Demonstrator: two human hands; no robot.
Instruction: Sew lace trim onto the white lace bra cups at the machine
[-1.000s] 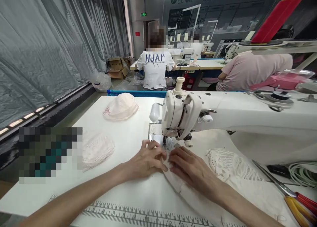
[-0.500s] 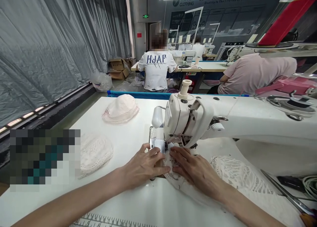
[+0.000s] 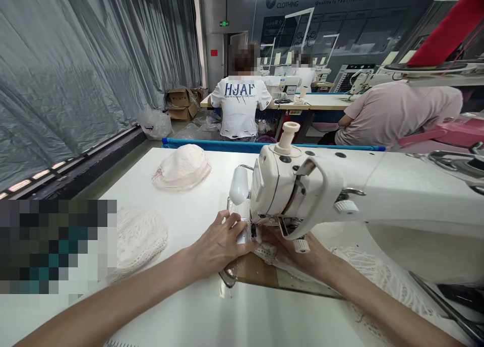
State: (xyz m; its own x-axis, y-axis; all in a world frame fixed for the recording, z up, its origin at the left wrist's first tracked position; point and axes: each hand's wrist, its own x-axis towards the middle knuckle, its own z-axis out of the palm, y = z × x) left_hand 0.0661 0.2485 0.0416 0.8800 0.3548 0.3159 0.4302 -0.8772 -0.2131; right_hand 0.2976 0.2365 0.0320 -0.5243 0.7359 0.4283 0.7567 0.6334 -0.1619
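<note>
A strip of white lace fabric [image 3: 266, 252] lies under the needle end of a white sewing machine [image 3: 270, 185]. My left hand [image 3: 217, 243] is left of the presser foot [image 3: 253, 230], its fingers bent and its thumb and forefinger closed at the fabric's edge. On the other side, my right hand [image 3: 302, 251] reaches under the machine head, closed over the same fabric. The machine head hides part of its fingers. More white lace [image 3: 381, 276] spreads beside my right forearm.
On the white table [image 3: 181, 301] lie a pale pink fabric cup [image 3: 182, 166] and a folded lace piece [image 3: 141, 236] at left. Scissors [image 3: 438, 299] lie at right. A ruler's edge [image 3: 119, 344] shows in front. A co-worker in white [image 3: 240, 105] sits ahead.
My right hand has moved forward and further under the machine head, drawing the fabric with it. The brown plate in front of the needle is now uncovered. The view has shifted slightly.
</note>
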